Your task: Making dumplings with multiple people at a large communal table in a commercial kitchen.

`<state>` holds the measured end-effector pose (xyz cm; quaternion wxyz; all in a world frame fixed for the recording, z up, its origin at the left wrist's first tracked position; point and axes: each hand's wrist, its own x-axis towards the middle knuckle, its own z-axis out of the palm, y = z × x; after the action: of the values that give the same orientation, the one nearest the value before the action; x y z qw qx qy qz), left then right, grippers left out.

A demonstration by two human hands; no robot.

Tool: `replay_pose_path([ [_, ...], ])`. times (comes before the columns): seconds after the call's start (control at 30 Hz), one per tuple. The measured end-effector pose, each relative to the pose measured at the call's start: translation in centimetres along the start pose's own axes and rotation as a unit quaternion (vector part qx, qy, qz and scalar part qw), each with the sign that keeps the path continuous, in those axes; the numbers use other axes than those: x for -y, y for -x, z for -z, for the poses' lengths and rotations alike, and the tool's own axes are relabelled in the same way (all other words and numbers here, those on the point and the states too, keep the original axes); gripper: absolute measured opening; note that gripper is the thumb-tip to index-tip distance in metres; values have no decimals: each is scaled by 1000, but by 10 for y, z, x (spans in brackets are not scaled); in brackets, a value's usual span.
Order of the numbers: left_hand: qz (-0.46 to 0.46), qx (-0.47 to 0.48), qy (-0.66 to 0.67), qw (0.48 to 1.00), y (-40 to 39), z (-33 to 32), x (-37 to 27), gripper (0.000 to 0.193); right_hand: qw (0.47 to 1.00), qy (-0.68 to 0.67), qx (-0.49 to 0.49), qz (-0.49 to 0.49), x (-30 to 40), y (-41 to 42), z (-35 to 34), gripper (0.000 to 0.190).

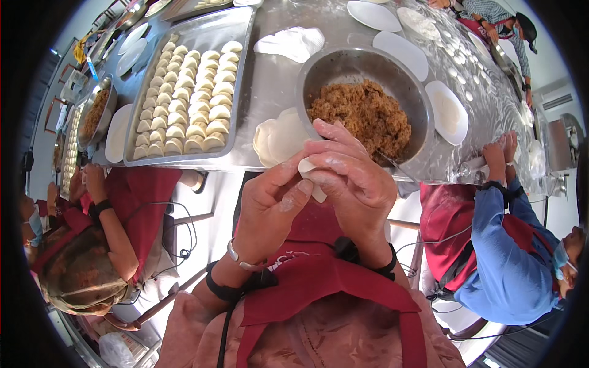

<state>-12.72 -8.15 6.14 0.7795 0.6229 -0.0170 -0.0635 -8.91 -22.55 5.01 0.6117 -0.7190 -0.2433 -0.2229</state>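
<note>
Between the fingers of both floury hands is a folded dumpling wrapper [319, 193], partly hidden by the fingers. My left hand [276, 198] pinches it from one side, and my right hand [356, 177] curls over it from the other. Both are held just off the table's near edge. Beyond my fingers stands a steel bowl [425, 115] of brown minced filling [363, 112], with a thin metal utensil handle [398, 166] leaning out over its near rim. A stack of round dough wrappers [278, 138] lies left of the bowl.
A metal tray [198, 34] of dumplings in rows [184, 101] sits at left on the steel table [276, 83]. A white cloth [292, 43] and white plates [400, 53] lie farther back. Co-workers sit at my left [87, 262] and right [506, 257]; another person [499, 23] is across the table.
</note>
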Motion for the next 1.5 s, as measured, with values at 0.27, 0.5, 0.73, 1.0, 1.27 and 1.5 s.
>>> replay_pose_path([
  [0.27,-30,15,-55,998,1,2,5,34,996,64,40,50,2,-1,3,13],
  [0.5,-25,29,-30,999,3,3,4,31,997,41,37,50,4,-3,1,14],
  [0.73,-52,9,-65,996,2,1,5,30,994,57,65,61,3,0,0,16],
  [1.0,0,-20,53,998,4,0,-1,42,990,-104,-34,-85,10,8,-14,28],
  [1.27,74,30,170,982,1,2,-21,41,994,65,93,4,-4,3,-2,28],
  [1.5,69,23,331,941,-2,7,-19,39,987,138,81,23,-2,1,-14,39],
])
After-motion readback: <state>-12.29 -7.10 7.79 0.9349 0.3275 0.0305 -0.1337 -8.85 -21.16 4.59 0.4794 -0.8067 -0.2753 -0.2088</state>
